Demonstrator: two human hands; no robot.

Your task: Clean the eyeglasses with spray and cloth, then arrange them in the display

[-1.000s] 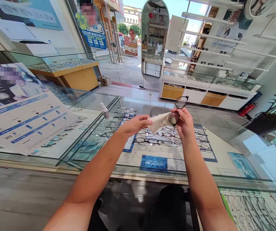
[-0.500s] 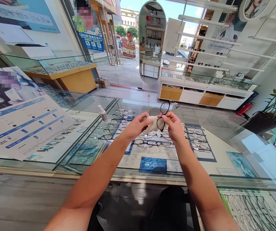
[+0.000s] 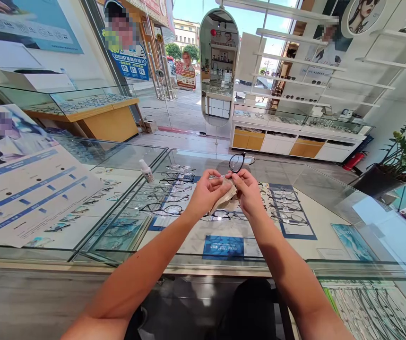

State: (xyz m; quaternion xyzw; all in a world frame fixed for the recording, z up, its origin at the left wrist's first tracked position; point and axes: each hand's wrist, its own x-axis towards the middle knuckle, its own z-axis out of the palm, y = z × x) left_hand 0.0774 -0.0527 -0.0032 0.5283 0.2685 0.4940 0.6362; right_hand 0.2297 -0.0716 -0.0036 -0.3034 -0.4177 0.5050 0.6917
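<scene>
Above the glass counter, my right hand (image 3: 248, 191) is closed on a pair of dark-rimmed eyeglasses (image 3: 237, 163). One round lens sticks up past the fingers; the cloth and my hands cover the other. My left hand (image 3: 208, 191) pinches a beige cleaning cloth (image 3: 225, 198), wrapped round the lower lens, with its loose end hanging down between my hands. Both hands meet at the cloth. Beneath them, rows of eyeglass frames (image 3: 162, 209) show at the counter. A small white spray bottle (image 3: 146, 171) stands on the glass to the left of my left hand.
The glass display counter (image 3: 174, 264) spans the space before me. A printed sheet (image 3: 29, 189) stands at the left. Beyond are an oval mirror (image 3: 218, 66), a low cabinet (image 3: 277, 141), a potted plant (image 3: 383, 177) and a fire extinguisher (image 3: 354, 161). More frames (image 3: 369, 307) lie at lower right.
My left hand has moved in against my right, bringing the cloth over the lower lens, which was bare before. The eyeglasses have shifted slightly left and turned. The camera view has shifted a little.
</scene>
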